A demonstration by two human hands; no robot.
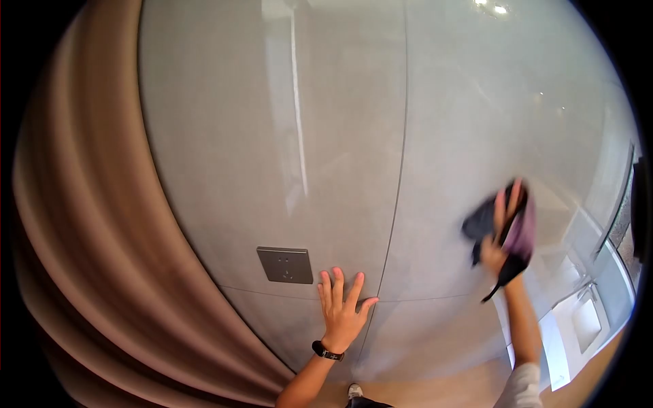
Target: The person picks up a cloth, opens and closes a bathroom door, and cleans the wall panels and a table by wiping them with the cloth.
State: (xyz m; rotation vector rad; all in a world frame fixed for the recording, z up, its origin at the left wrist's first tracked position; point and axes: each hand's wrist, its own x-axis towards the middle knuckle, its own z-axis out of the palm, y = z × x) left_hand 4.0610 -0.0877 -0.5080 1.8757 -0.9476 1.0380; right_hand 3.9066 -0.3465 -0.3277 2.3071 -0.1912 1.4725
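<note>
Well, the crumpled black-and-mauve cloth [521,234] is in the grasp of my right hand [494,257], up to the right in front of the glossy grey wall panels [218,149]. Two of my fingers stretch upward between its folds; the blur there hides the rest, so I cannot tell how tightly they pinch it, or whether the fabric touches the wall all along. The cloth's longer line runs roughly up and down, leaning a little, close to the line of my right forearm, with a loose dark tail hanging below the palm. My left hand [342,316] is well apart from it, lower and to the left, on the other side of the thin dark upright seam [396,211], so the right is plainly the nearer hand. That left hand holds nothing: its fingers are spread and point upward against the wall, just beside the square dark-grey socket plate [284,265], and a black wristband [327,351] circles the wrist. Further left hangs a brown pleated curtain [88,170]; low on the right, beyond my right forearm, is a white rectangular washbasin [586,323].
</note>
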